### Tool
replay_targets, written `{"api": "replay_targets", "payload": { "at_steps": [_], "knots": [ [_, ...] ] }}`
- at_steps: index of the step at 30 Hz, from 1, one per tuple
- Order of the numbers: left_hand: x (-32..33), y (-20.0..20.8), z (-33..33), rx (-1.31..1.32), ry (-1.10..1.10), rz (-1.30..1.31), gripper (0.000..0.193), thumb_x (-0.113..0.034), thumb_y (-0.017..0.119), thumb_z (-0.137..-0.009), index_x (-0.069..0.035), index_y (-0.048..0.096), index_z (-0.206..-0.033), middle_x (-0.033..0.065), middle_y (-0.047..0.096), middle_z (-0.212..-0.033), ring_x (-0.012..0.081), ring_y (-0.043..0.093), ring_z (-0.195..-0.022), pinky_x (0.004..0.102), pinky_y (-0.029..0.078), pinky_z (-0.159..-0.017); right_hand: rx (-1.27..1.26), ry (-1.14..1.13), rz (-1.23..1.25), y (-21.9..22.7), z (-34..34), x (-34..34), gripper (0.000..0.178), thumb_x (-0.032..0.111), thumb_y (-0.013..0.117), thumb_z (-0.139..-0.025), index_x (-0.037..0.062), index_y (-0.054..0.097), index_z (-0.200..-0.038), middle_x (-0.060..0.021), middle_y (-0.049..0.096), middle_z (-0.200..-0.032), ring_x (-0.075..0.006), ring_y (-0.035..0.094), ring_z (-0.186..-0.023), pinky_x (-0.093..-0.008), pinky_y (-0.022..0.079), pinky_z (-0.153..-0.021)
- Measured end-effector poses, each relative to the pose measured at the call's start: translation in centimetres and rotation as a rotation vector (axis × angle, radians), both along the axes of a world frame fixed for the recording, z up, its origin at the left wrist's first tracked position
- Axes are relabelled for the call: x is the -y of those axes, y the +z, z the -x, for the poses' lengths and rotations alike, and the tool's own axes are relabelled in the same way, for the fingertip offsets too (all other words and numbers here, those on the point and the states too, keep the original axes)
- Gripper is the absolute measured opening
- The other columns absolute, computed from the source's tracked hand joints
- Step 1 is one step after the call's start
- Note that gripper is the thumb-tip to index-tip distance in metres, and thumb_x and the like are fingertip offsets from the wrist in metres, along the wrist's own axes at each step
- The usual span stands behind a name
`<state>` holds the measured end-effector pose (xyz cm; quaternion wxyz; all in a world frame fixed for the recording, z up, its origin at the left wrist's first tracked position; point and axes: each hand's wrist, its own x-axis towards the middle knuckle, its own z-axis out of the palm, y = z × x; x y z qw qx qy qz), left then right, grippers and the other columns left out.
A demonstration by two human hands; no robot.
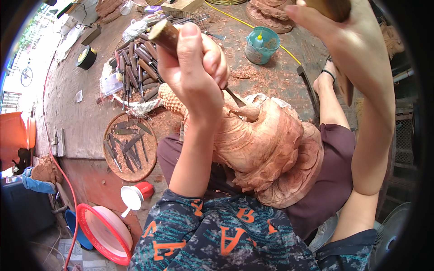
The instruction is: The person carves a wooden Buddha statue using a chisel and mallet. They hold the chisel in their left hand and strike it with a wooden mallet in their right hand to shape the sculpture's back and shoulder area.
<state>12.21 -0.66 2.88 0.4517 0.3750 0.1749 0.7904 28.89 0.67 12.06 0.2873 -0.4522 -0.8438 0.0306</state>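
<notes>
A reddish wood carving (257,140) with cut folds and a knobbly end lies across my lap. My left hand (199,67) is closed around the wooden handle of a carving gouge (233,96), thumb along the handle near its butt. The gouge's metal blade slants down to a hollow in the carving, its tip at the wood. Raised at the upper right, my right hand (348,38) grips a brown wooden mallet (329,7), which the top edge of the picture partly cuts off.
Many wood-handled carving tools (138,67) lie heaped beyond my left hand. A round tray (108,158) holds several blades. A teal bucket (273,43) with a small bottle stands ahead, near a yellow cord (289,53). A red-rimmed basin (85,226) and a fan (392,235) flank me.
</notes>
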Motion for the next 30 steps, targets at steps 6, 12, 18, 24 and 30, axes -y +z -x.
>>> {"api": "replay_targets", "payload": {
  "at_steps": [6,12,18,24,30],
  "knots": [
    [-0.8,0.5,-1.0,-0.175,0.011,0.057,0.019,-0.021,0.042,-0.092,-0.008,0.040,-0.077,-0.0016,0.034,-0.047,0.0049,0.028,-0.034,0.0193,0.019,-0.029,-0.095,-0.060,0.057,-0.2,-2.6,-0.2,0.042,0.002,0.059,-0.074,0.0007,0.050,-0.115,-0.0057,0.057,-0.089,-0.0108,0.053,-0.081,-0.0251,0.044,-0.071],
    [-1.8,0.5,-2.0,-0.306,-0.063,0.084,0.019,-0.020,0.049,-0.089,-0.010,0.041,-0.076,-0.0039,0.035,-0.048,0.0023,0.026,-0.034,0.0194,0.017,-0.029,-0.168,-0.116,0.085,-0.3,-3.7,-0.2,0.040,0.008,0.062,-0.079,0.0023,0.050,-0.117,-0.0004,0.056,-0.086,-0.0053,0.050,-0.078,-0.0216,0.043,-0.068],
    [-2.3,0.5,-2.4,-0.395,-0.082,0.117,0.015,-0.017,0.052,-0.089,-0.004,0.048,-0.083,-0.0049,0.043,-0.055,0.0015,0.037,-0.044,0.0176,0.028,-0.039,-0.074,-0.026,-0.078,-1.4,-1.8,0.6,0.043,0.002,0.062,-0.079,0.0030,0.049,-0.120,0.0005,0.054,-0.083,-0.0038,0.049,-0.077,-0.0193,0.042,-0.070],
    [-1.7,0.6,-2.3,-0.404,-0.057,0.111,0.015,-0.016,0.052,-0.088,-0.004,0.049,-0.081,-0.0042,0.045,-0.057,0.0016,0.037,-0.045,0.0183,0.028,-0.040,-0.154,-0.055,0.020,-1.7,-3.5,0.2,0.042,-0.001,0.062,-0.077,0.0030,0.050,-0.117,0.0004,0.056,-0.087,-0.0064,0.051,-0.078,-0.0195,0.042,-0.071],
    [-1.7,0.6,-2.2,-0.421,-0.038,0.035,0.014,-0.015,0.051,-0.088,-0.002,0.050,-0.084,-0.0048,0.045,-0.058,0.0019,0.038,-0.049,0.0184,0.030,-0.044,-0.269,-0.156,0.107,-1.5,-4.7,0.7,0.042,0.001,0.063,-0.077,0.0025,0.050,-0.117,0.0015,0.055,-0.082,-0.0036,0.050,-0.074,-0.0198,0.042,-0.066]
  ]
}}
